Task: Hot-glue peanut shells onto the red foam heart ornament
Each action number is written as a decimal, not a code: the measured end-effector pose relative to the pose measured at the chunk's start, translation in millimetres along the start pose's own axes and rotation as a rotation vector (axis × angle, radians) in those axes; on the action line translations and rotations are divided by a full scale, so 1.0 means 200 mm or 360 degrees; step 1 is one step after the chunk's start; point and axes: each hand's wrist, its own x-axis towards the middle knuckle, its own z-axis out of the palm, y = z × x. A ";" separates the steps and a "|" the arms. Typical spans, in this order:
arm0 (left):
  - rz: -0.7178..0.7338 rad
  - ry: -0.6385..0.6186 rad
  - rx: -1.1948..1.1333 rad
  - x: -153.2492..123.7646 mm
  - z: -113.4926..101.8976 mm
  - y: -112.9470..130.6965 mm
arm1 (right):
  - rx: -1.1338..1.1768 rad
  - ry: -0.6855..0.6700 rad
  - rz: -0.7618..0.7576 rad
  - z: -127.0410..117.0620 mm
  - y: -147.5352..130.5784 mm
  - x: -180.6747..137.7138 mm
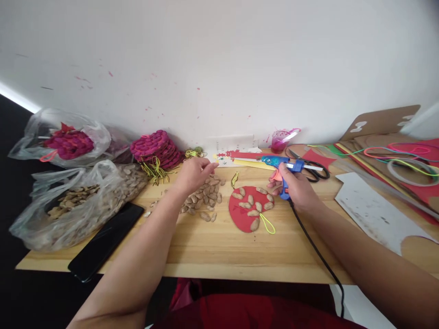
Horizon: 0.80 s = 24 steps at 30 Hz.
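My right hand [295, 186] is wrapped round a blue hot glue gun [287, 194], fingers by its orange trigger, with a white glue stick in its back. The nozzle points left. My left hand [196, 174] hovers above a loose pile of peanuts [206, 194]. Its fingers are loosely apart, and I see nothing between them; some are hidden. Between my hands lies a round red piece [242, 219] with several peanuts on it, mostly near its rim and middle. A yellow cord loop [269, 224] sticks out at its lower right.
On the left are a plastic bag of peanuts [73, 201], a black phone [106, 240] and stacked magenta peanut pieces [156, 148]. Black-handled scissors [320, 171] lie behind the glue gun. A pink cup [279, 140] stands by the wall. A black cord [315, 253] crosses the table's front edge.
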 end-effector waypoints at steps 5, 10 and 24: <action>0.0049 -0.0261 -0.0086 -0.03 -0.02 -0.09 | 0.0017 -0.0020 -0.0047 0.01 -0.02 0.00; -0.0038 -0.0390 0.0182 -0.03 -0.09 -0.16 | 0.0048 -0.0059 -0.0039 0.01 -0.02 -0.02; -0.0004 -0.0386 0.0185 -0.04 -0.13 -0.13 | 0.0029 -0.0028 0.0030 0.01 -0.03 -0.03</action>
